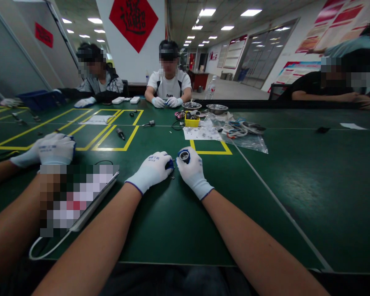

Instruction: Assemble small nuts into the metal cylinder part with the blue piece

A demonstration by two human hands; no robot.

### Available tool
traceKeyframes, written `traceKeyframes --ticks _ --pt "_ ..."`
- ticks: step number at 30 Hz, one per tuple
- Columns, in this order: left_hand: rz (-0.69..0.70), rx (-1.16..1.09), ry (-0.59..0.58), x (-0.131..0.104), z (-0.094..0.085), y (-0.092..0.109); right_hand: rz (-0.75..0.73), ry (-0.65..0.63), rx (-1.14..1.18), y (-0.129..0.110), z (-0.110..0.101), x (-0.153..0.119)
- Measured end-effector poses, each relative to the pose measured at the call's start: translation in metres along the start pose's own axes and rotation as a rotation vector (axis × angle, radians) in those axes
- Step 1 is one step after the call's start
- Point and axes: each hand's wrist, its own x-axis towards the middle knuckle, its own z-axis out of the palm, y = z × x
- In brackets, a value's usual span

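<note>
My right hand (191, 170), in a white glove with blue fingers, wraps around a short dark cylindrical part (184, 156). Its round, light-rimmed open end faces up toward me. Just to the left, my left hand (154, 167) wears the same kind of glove, its fingers curled down at the table and pressed together. Whatever lies between those fingertips, if anything, is hidden. A few tiny metal pieces (173, 177) lie on the green table (172, 230) in the gap between my hands, too small to name.
At left, a co-worker's gloved hands (57, 149) rest beside a tablet-like device (94, 205) with a white cable. Ahead are a yellow box (191, 120) of parts, metal bowls (217, 108), a plastic bag with cords (245, 130) and a dark connector-like part (121, 134). Other people sit across the table.
</note>
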Motion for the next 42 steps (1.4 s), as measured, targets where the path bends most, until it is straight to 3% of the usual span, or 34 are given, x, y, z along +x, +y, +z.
traceKeyframes --ticks 12,17,22,29,42 --pt "-0.135 -0.13 0.035 0.003 -0.004 0.002 -0.044 -0.004 0.012 -0.004 -0.003 -0.001" --pt "-0.11 -0.214 0.139 0.001 -0.005 0.001 -0.066 0.028 -0.003 -0.005 -0.005 0.0" --pt "-0.023 -0.185 0.106 0.003 -0.002 -0.001 -0.066 -0.005 -0.01 -0.004 -0.003 -0.001" --pt "-0.07 -0.264 0.127 0.006 0.002 -0.003 -0.059 -0.014 -0.044 -0.004 -0.001 -0.003" --pt "-0.027 -0.455 0.149 -0.002 -0.009 0.006 -0.03 -0.018 -0.046 -0.007 -0.002 -0.002"
